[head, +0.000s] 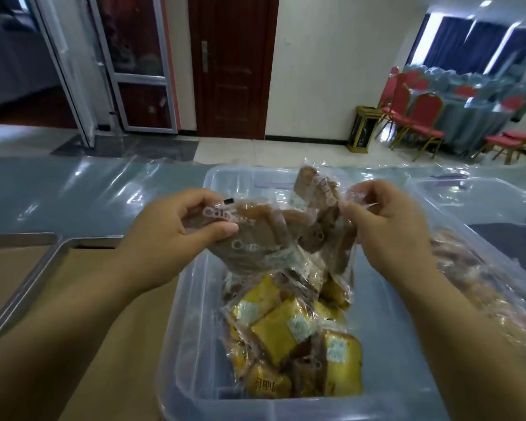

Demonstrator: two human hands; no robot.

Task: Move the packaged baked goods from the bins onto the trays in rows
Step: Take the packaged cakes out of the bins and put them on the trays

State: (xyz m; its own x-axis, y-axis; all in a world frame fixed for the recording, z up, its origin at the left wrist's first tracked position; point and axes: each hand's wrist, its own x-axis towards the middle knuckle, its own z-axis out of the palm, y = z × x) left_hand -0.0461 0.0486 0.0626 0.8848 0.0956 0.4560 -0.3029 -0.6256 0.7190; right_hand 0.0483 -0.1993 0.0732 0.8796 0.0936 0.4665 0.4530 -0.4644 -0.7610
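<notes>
A clear plastic bin (192, 344) sits in front of me with several packaged baked goods (289, 329) piled in it, yellow and brown in clear wrappers. Above the bin my left hand (176, 229) grips brown packaged cakes (255, 235) between thumb and fingers. My right hand (386, 220) pinches the wrapper edge of other brown packages (319, 202) that hang upright over the bin. The two bunches touch in the middle. To the left lies a metal tray (52, 253) lined with brown paper, and nothing rests on its visible part.
A second clear bin (438, 189) holding brown packaged goods stands at the right, touching the first. Another tray's corner (19, 238) shows at far left. Shiny plastic film covers the table behind. Red chairs and a draped table stand at the far right.
</notes>
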